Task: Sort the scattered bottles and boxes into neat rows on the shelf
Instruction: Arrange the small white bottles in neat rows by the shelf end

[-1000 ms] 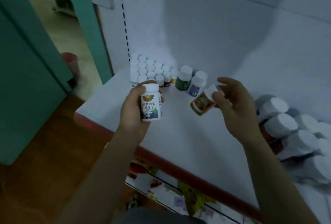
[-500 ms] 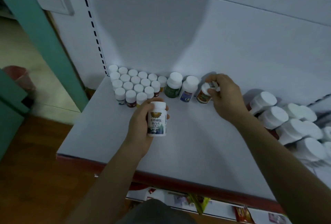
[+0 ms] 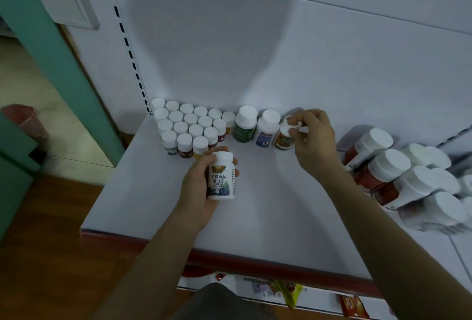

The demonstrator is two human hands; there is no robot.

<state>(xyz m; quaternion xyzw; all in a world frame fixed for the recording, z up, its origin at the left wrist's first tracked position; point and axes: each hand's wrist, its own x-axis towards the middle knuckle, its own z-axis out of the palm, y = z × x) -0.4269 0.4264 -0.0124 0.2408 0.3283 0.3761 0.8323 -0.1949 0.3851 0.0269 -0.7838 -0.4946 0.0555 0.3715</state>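
Observation:
My left hand (image 3: 198, 192) grips an upright white bottle (image 3: 221, 176) with a blue and orange label above the middle of the white shelf (image 3: 268, 207). My right hand (image 3: 314, 140) pinches the white cap of a small orange-labelled bottle (image 3: 284, 138), which stands against the back wall beside a blue-labelled bottle (image 3: 267, 128) and a green-labelled bottle (image 3: 245, 124). Left of these, several small white-capped bottles (image 3: 190, 128) stand in tight rows in the back left corner.
A heap of larger white-capped bottles (image 3: 398, 174) lies on its side at the right of the shelf. The shelf has a red front edge (image 3: 229, 261), with packets on a lower shelf (image 3: 288, 291). A green door frame (image 3: 58, 59) and wooden floor (image 3: 51, 230) lie to the left.
My right hand carried the orange-labelled bottle from mid-air to the back row and stood it beside the blue-labelled one. My left hand keeps holding its bottle. The view swung right.

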